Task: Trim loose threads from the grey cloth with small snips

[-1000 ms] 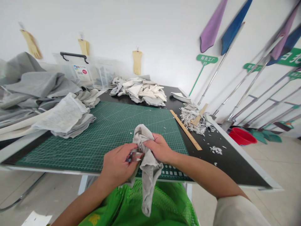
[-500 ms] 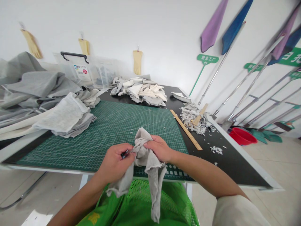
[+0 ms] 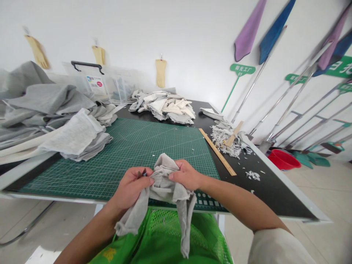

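Note:
A piece of light grey fabric (image 3: 162,183) is bunched between my hands above the front edge of the green cutting mat (image 3: 154,139), its ends hanging over the table edge. My left hand (image 3: 132,189) is closed, pinching the fabric between thumb and forefinger. A small dark metal tool (image 3: 142,173) with pointed tips also sticks out of that hand; its handle is hidden, so its exact kind does not show. My right hand (image 3: 185,176) grips the other side of the fabric, thumb on top.
Grey fabric pieces (image 3: 49,99) are heaped at left, with a flat stack (image 3: 79,139) on the mat. Another fabric pile (image 3: 165,104) lies behind. A wooden ruler (image 3: 217,152) lies along the mat's right side, near scraps (image 3: 228,141). A clear plastic box (image 3: 96,82) stands at the back.
My left hand has shifted slightly left, and the fabric between the hands is spread wider. The metal tool now points up from the left hand instead of towards the fabric.

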### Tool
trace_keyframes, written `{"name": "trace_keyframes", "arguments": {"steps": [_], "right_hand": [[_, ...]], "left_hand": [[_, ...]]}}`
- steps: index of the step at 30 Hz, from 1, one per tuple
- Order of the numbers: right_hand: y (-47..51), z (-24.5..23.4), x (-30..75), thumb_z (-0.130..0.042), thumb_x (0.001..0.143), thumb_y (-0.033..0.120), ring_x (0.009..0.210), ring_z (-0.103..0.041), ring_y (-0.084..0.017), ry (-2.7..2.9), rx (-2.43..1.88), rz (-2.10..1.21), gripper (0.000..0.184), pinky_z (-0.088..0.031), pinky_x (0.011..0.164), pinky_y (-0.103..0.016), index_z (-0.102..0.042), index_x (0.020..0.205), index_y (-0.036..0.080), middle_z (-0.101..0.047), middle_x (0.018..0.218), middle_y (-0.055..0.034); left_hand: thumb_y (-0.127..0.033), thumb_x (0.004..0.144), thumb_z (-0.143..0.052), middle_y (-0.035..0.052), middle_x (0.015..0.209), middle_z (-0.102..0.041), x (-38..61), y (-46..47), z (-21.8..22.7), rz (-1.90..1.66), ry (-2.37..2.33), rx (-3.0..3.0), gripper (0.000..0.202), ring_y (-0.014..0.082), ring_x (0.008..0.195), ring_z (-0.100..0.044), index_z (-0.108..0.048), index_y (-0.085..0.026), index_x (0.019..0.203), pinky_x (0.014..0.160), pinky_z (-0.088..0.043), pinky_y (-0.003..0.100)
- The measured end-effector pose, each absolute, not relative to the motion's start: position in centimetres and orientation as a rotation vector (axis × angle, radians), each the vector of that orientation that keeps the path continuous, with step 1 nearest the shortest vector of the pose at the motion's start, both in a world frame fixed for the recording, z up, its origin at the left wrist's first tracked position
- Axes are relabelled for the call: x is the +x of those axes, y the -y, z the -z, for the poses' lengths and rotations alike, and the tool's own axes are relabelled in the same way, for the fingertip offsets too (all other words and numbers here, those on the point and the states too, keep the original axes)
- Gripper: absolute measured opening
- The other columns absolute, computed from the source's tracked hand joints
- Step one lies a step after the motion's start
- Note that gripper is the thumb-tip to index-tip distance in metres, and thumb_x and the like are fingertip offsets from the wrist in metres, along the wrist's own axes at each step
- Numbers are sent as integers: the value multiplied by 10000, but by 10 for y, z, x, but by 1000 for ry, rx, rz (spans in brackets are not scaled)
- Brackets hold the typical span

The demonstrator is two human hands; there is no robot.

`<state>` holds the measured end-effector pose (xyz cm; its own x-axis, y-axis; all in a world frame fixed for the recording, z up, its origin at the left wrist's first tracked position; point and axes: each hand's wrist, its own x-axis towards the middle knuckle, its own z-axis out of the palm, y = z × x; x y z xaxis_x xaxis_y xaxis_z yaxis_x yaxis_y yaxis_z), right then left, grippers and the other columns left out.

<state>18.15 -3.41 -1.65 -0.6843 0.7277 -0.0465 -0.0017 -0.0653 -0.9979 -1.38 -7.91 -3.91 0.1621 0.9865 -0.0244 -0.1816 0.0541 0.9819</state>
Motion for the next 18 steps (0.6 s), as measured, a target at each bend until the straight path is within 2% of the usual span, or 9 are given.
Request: {"name": "trace_keyframes", "arguments": {"steps": [4, 9, 13, 18], "right_hand": [[31, 22, 183, -610, 563, 322, 444, -380, -73, 1470, -783, -1967, 213, -304, 420, -193, -506, 584, 138, -436, 491, 46], [34, 18, 182, -668, 621, 402, 550, -413, -79, 1756, -699, -1842, 316, -354, 501, -193, -567, 702, 114, -491, 616, 24], [38, 16, 179, -665, 682, 355, 615, -425, -81, 1922, -756, -1654, 264, -377, 552, -190, -591, 757, 113, -496, 670, 21], [40, 18, 177, -548, 724, 232, 547, -363, -62, 1905, -772, -1550, 139, -340, 503, -177, -486, 635, 146, -409, 600, 45]], "left_hand": [[-249, 674, -658, -47, 537, -486, -13, 77, 41, -1140, -992, 1135, 123, 82, 517, -469, -598, -148, 636, 514, -370, 191], [-251, 677, -654, -43, 534, -504, -11, 78, 39, -1131, -1017, 1111, 127, 82, 494, -476, -598, -143, 644, 493, -369, 191], [-248, 687, -643, -40, 538, -515, -10, 78, 38, -1129, -1012, 1106, 120, 93, 503, -496, -597, -141, 658, 510, -384, 201], [-290, 715, -636, -32, 555, -522, -8, 77, 39, -1106, -1037, 1180, 168, 89, 502, -476, -586, -136, 670, 504, -366, 200]]}}
